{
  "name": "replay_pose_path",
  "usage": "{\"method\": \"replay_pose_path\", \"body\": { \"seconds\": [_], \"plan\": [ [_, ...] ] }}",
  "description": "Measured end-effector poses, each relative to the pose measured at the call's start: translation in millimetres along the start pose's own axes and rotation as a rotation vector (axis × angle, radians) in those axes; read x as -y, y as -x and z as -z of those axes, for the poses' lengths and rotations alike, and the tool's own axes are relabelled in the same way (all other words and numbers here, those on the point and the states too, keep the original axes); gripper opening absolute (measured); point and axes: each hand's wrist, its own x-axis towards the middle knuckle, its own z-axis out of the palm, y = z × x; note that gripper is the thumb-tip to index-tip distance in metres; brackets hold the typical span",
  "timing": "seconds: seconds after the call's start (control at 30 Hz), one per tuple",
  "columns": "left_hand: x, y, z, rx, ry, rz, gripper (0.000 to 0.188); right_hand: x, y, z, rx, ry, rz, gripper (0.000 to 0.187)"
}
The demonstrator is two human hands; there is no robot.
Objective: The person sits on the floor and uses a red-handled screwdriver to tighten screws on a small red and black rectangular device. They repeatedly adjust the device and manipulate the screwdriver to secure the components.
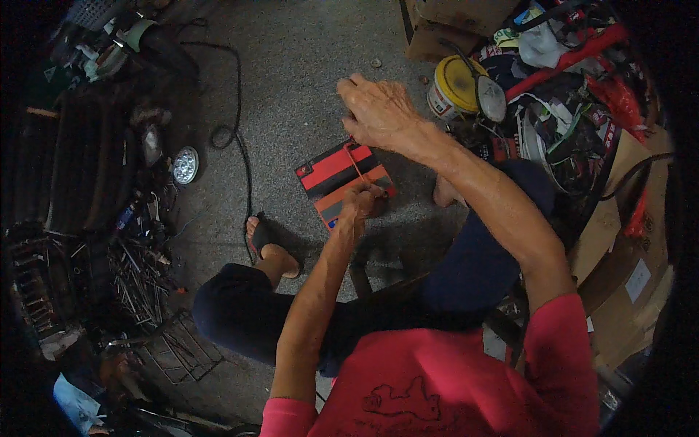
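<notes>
A red, black and orange box [331,172] lies flat on the floor between my feet. A thin orange cord [355,164] crosses its right part, running up toward my right hand and down to my left. My left hand [362,199] is closed at the box's near right side, its fingers curled round the cord where it meets them. Over the far right corner of the box I hold my right hand [382,113] raised, fingers bent inward. What sits between those fingers is hidden by the back of the hand.
A yellow-lidded bucket [457,86] stands to the far right, beside heaped bags and scraps. Cardboard [619,291] lies at the right. A black cable [239,109] trails along the floor on the left, near a round lamp [186,165] and piled metal rods [138,277].
</notes>
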Motion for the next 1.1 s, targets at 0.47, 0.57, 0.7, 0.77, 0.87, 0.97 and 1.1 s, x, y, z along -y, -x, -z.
{"method": "replay_pose_path", "body": {
  "seconds": [0.47,0.57,0.7,0.77,0.87,0.97,1.1],
  "plan": [
    [-10,17,4,0.086,0.132,-0.112,0.022,0,0,-21,-0.251,-0.086,0.114,0.022],
    [-5,10,12,0.013,0.01,-0.144,0.023,7,2,-12,-0.244,-0.113,0.107,0.026],
    [-10,8,6,-0.101,0.09,-0.115,0.017,2,6,7,-0.398,-0.165,0.135,0.024],
    [-25,18,6,-0.159,0.118,-0.108,0.008,-5,10,15,-0.447,-0.201,0.149,0.024],
    [-34,10,19,-0.179,0.253,-0.177,0.008,-6,12,32,-0.389,-0.271,0.054,0.028],
    [-44,2,43,-0.086,0.225,-0.254,0.011,-6,17,42,-0.445,-0.319,0.003,0.031],
    [-51,2,40,-0.203,0.208,-0.425,0.009,-13,27,54,-0.479,-0.349,-0.005,0.034]
  ]
}}
